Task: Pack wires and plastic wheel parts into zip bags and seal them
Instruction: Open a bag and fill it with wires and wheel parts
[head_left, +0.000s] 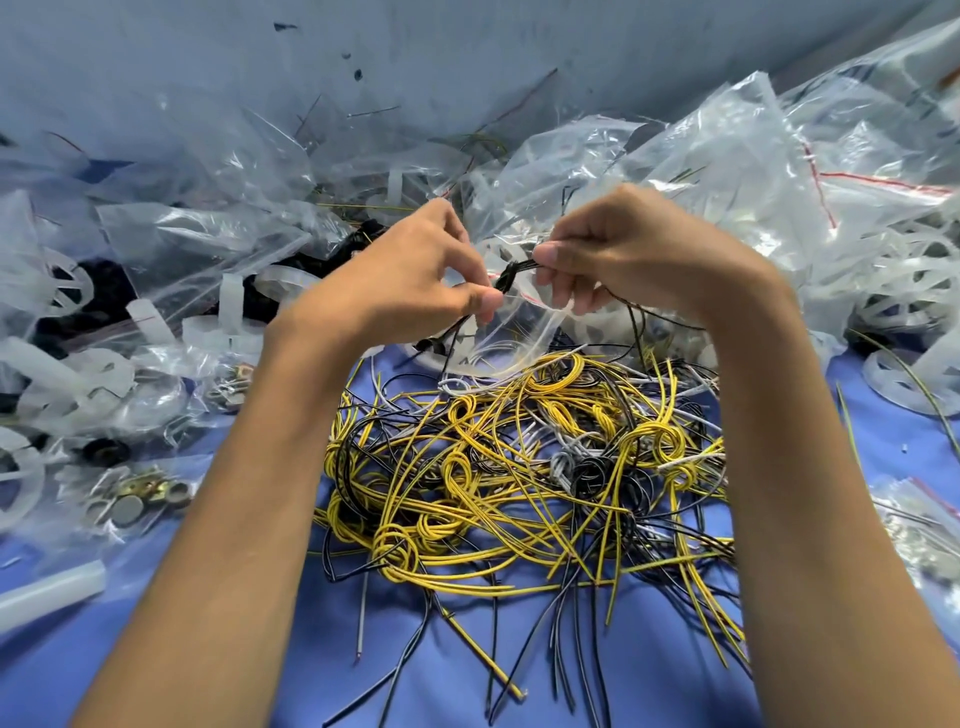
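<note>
Knotted black wire bundle (506, 275) pinched tight at both ends by left hand (431, 270) and right hand (623, 260), clear zip bag (519, 332) hanging just below, tangled wire pile (519, 467) mid blue worktop (649, 675), heaped zip bags (753, 171) and translucent wheel parts (901, 387) along far and right edges, bagged metal parts (145, 493) near left edge, open room along near edge

Bright, cool, even light sits across the blue table (649, 675), probably from overhead. White glare flashes off the clear bags (727, 156) at upper right and washes out their folds. Shadows stay soft, just a faint darkening under the wire pile (519, 467). The left hand (415, 270) and right hand (634, 254) smear slightly, and the black wire bundle (511, 275) between them looks fuzzy. The edges bend: the grey wall (415, 52) bows, the forearms stretch wide at the bottom, and the white tube (47, 587) at far left goes soft.
</note>
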